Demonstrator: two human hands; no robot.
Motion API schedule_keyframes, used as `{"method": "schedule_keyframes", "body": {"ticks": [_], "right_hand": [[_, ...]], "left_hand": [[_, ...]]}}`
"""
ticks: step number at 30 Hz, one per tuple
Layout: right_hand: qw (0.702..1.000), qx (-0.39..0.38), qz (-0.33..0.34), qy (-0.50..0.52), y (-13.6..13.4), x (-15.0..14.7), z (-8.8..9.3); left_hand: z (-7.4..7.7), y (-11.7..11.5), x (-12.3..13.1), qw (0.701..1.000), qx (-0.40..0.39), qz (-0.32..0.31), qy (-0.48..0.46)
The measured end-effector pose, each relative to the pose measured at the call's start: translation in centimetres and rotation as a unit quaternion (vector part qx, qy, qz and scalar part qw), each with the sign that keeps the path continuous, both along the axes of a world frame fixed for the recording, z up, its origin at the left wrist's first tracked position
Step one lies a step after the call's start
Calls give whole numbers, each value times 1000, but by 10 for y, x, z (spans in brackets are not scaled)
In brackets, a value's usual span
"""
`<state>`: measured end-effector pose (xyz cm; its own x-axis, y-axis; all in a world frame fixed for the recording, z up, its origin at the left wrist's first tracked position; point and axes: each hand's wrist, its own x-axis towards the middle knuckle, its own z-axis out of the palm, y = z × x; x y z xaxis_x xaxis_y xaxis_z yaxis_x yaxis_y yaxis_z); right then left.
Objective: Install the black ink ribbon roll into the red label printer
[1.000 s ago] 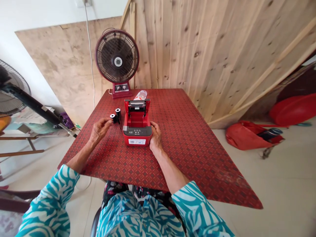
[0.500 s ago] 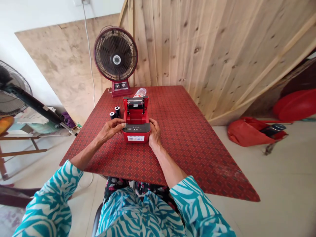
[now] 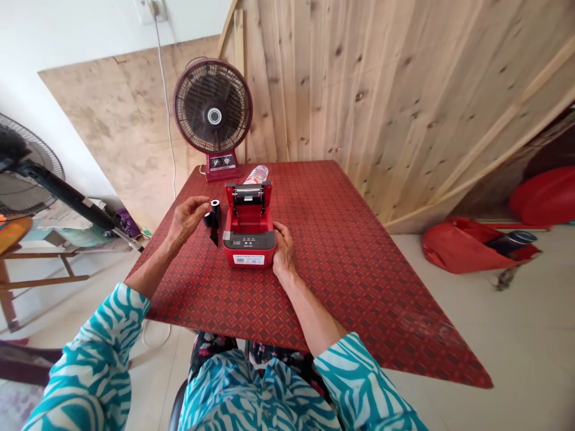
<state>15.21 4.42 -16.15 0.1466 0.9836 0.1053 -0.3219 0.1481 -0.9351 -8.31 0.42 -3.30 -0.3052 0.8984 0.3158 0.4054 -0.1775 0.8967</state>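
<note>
A small red printer (image 3: 250, 257) stands on the table with its lid (image 3: 248, 197) raised. Its inner bay is visible, and a dark panel with buttons runs along the front. My right hand (image 3: 284, 250) grips its right side. My left hand (image 3: 187, 218) is off the printer, with thumb and forefinger slightly apart at the nearer black roll (image 3: 208, 219), which they partly cover. Beside it stands a second black roll (image 3: 216, 207) with a white core. A dark strip (image 3: 215, 236) extends from the rolls towards the printer.
Behind the printer lies a clear plastic bottle (image 3: 257, 174). A dark red fan (image 3: 213, 116) stands at the table's back left. A black pedestal fan (image 3: 67, 197) is left of the table. Right, on the floor, sits a red bag (image 3: 458, 245) with a dark bottle.
My left hand has left the printer's front left corner and moved left and back to the rolls. My right hand still holds the printer. The dark strip now shows. The camera view has shifted slightly.
</note>
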Motion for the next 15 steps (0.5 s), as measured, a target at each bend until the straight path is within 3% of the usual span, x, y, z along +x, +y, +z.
{"method": "schedule_keyframes", "body": {"ticks": [3,7,13,15], "right_hand": [[1000,4,2,1,0,0,0],[1000,1,-1,4,0,0,1],[1000,3,-14,2,0,-3,1],[1000,9,-15,-1,0,-4,0]], "left_hand": [[1,8,6,992,-34,-18,121],[10,40,2,946,-137,10,292],[12,80,3,853,-279,47,439],[8,87,3,844,-286,66,449]]}}
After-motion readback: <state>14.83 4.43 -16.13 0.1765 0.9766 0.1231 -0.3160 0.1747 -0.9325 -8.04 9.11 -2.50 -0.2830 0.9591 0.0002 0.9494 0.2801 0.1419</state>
